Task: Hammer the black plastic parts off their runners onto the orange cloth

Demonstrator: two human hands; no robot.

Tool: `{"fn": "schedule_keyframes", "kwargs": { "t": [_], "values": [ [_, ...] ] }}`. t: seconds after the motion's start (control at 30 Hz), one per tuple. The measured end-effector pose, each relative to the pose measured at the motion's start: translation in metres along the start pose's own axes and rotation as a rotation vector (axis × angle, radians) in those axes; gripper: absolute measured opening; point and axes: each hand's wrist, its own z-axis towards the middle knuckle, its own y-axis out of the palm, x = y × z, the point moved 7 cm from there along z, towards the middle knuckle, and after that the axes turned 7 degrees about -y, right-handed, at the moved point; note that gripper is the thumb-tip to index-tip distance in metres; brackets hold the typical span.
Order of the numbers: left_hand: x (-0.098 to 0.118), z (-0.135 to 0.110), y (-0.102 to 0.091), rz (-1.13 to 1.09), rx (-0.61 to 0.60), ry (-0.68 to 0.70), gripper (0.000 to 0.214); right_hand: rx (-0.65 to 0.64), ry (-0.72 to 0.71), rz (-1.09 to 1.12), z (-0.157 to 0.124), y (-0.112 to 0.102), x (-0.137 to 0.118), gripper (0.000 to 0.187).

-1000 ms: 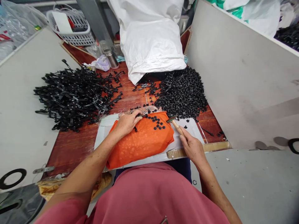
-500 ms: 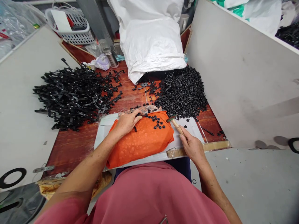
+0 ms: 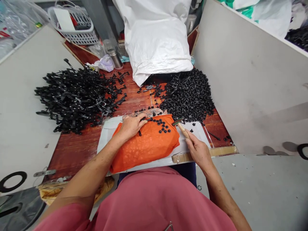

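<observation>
An orange cloth bundle lies on a pale board in front of me. On its upper right part sit several small round black caps. My right hand is closed round the wooden handle of a small hammer, whose head is beside the bundle's right edge. At the bundle's upper left, my left hand is closed on a black plastic strap; one end sticks out below the fingers, and the rest is mostly hidden by the hand.
A heap of black straps stands at the left of the table. To the right is a pile of black caps, partly under a white sack. Grey partitions flank both sides. A basket and a steel flask stand at the back.
The view has shifted very slightly. Both hands, the hammer and the strap keep nearly the same places.
</observation>
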Motion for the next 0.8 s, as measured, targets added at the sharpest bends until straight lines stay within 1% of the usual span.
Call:
{"fn": "schedule_keyframes", "kwargs": {
  "t": [0.07, 0.17, 0.23, 0.3, 0.37, 0.43, 0.47, 0.5, 0.6, 0.63, 0.73, 0.8],
  "values": [
    [0.001, 0.0, -0.001, -0.004, -0.007, 0.004, 0.037, 0.012, -0.014, -0.017, 0.005, -0.008, -0.011, 0.05],
    [0.001, 0.0, -0.002, 0.0, 0.001, -0.01, 0.038, 0.01, -0.144, -0.002, 0.02, -0.016, -0.043, 0.052],
    [0.001, 0.001, -0.002, -0.003, 0.008, -0.018, 0.039, -0.037, -0.23, -0.041, 0.031, -0.014, -0.066, 0.053],
    [0.0, 0.001, 0.0, -0.018, 0.019, -0.015, 0.039, -0.079, -0.283, -0.097, 0.04, -0.01, -0.084, 0.053],
    [-0.001, 0.001, 0.0, -0.039, 0.04, -0.007, 0.038, -0.064, -0.318, -0.108, 0.047, -0.006, -0.097, 0.054],
    [-0.001, 0.001, 0.0, -0.069, 0.059, 0.0, 0.038, -0.014, -0.331, -0.097, 0.05, -0.004, -0.105, 0.055],
    [-0.001, 0.001, 0.0, -0.081, 0.06, 0.003, 0.038, -0.011, -0.324, -0.113, 0.052, -0.001, -0.106, 0.055],
    [-0.001, 0.001, 0.0, -0.088, 0.056, 0.004, 0.038, -0.028, -0.312, -0.148, 0.053, 0.003, -0.106, 0.055],
    [-0.002, 0.001, 0.0, -0.074, 0.026, -0.009, 0.038, -0.135, -0.298, -0.264, 0.056, 0.015, -0.106, 0.055],
    [-0.002, 0.001, 0.0, -0.063, 0.019, -0.017, 0.038, -0.136, -0.304, -0.265, 0.057, 0.015, -0.108, 0.055],
    [-0.001, 0.0, 0.0, -0.041, 0.021, -0.03, 0.039, -0.061, -0.305, -0.218, 0.058, 0.007, -0.112, 0.058],
    [0.001, 0.0, 0.001, -0.035, 0.031, -0.029, 0.04, -0.105, -0.271, -0.279, 0.06, 0.007, -0.112, 0.056]
  ]
}}
